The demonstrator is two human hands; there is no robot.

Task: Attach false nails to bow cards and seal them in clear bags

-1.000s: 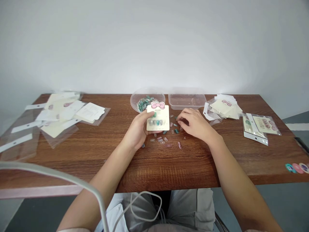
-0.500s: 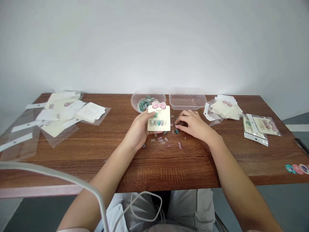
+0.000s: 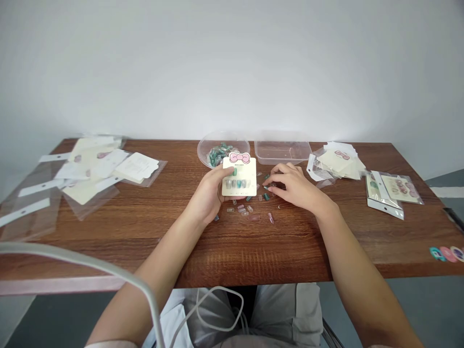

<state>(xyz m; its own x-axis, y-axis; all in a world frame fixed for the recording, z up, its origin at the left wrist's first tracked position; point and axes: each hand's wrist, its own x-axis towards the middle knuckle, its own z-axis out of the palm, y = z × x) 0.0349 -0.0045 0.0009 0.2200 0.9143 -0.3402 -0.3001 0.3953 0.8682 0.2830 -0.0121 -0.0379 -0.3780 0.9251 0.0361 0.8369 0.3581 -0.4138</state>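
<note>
My left hand [image 3: 208, 195] grips a cream card [image 3: 249, 170] with a pink bow top, holding it upright above the table. Its thumb presses the card's front beside a green press-on nail [image 3: 235, 171], and a row of silver and teal nails [image 3: 238, 184] lines the lower half. To the right, my right hand [image 3: 292, 186] is low over the tabletop, thumb and index finger pinched on a small teal press-on nail [image 3: 266, 187]. Loose nails in teal, pink and clear, among them a pink one [image 3: 271, 218], lie scattered below and between the hands.
Behind the card stands a round clear tub [image 3: 201, 151] of nails, with a rectangular clear box [image 3: 282, 157] beside it. Cards and plastic sleeves [image 3: 90, 164] spread over the left. More cards [image 3: 340, 162] and packed sets [image 3: 384, 193] lie right. A pale cable [image 3: 108, 268] crosses the front left.
The fingers of my right hand have shifted slightly, and a teal nail now shows at their tips. The left hand and card stay nearly still; the view has moved a little.
</note>
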